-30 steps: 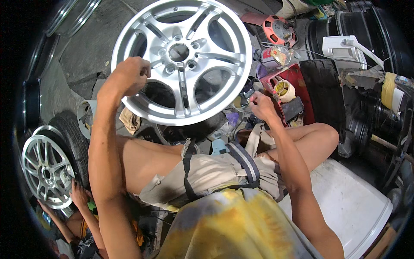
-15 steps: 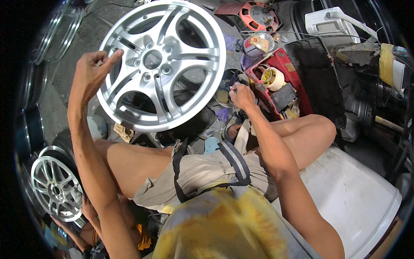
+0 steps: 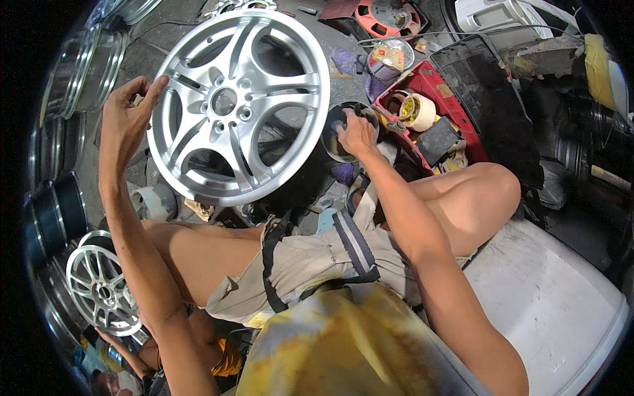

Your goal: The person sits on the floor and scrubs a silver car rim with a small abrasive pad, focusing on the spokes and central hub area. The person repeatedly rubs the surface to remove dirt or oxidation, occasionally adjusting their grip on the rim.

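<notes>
A silver alloy wheel point(image 3: 261, 168) with paired spokes stands tilted in front of me. My left hand point(image 3: 129, 109) is beside its left rim, fingers curled and thumb reaching to the rim edge. Something small and pale shows between the fingers, too small to name. To the right of the wheel, my right hand point(image 3: 360, 135) reaches into a round metal bowl point(image 3: 335, 150) with a dark inside. Its fingers are bunched over the bowl, and what they hold, if anything, is hidden.
A red crate point(image 3: 465, 129) with tape rolls point(image 3: 422, 113) sits right of the bowl, a tub point(image 3: 391, 59) behind it. A dark panel point(image 3: 485, 86) leans at the right. At lower left are another person's arm point(image 3: 129, 356) and a multi-spoke wheel point(image 3: 102, 290).
My right hand has shifted left and up, further over the bowl. My left hand has drawn slightly left with its thumb at the rim edge. The view has shifted a little.
</notes>
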Motion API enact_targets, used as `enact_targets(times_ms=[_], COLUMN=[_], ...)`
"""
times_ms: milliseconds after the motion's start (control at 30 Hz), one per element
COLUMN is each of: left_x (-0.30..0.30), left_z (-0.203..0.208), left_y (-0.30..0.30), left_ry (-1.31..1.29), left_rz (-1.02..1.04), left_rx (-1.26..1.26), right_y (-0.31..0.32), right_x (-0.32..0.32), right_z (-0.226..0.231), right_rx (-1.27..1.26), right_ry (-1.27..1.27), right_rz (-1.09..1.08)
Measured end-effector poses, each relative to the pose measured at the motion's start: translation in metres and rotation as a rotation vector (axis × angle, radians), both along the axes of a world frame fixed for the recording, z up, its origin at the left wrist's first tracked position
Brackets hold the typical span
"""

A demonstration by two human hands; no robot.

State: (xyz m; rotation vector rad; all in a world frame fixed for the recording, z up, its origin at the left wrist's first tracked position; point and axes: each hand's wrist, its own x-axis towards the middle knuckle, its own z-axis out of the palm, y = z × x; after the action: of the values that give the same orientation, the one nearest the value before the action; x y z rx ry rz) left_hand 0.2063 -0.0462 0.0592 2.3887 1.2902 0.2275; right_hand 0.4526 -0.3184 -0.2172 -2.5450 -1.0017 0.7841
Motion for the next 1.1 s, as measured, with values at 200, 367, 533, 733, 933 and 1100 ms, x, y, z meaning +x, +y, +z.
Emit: enact_targets(times_ms=[200,367,533,733,933,1100], left_x=[0.008,-0.004,0.0,0.008,0.005,-0.006], left_z=[0.01,0.006,-0.005,-0.032,-0.048,-0.048], left_y=[-0.008,-0.009,-0.002,0.008,0.018,0.016], left_ry=[0.005,0.021,-0.07,-0.123,-0.093,-0.136], left_rz=[-0.046,-0.023,-0.16,-0.159,-0.213,-0.217], left_rx=[-0.023,-0.008,0.116,0.022,0.037,0.055], right_y=[0.014,0.012,-0.019,-0.031,-0.052,-0.048], right_x=[0.003,0.008,0.039,0.043,0.046,0.043], right_z=[-0.015,-0.015,0.0,0.058,0.059,0.052], right_rx=[-0.028,0.067,0.202,0.213,0.229,0.314], right_ry=[-0.32,-0.092,0.306,0.709,0.665,0.756], right_rz=[0.067,0.008,-0.039,-0.249,-0.335,-0.414])
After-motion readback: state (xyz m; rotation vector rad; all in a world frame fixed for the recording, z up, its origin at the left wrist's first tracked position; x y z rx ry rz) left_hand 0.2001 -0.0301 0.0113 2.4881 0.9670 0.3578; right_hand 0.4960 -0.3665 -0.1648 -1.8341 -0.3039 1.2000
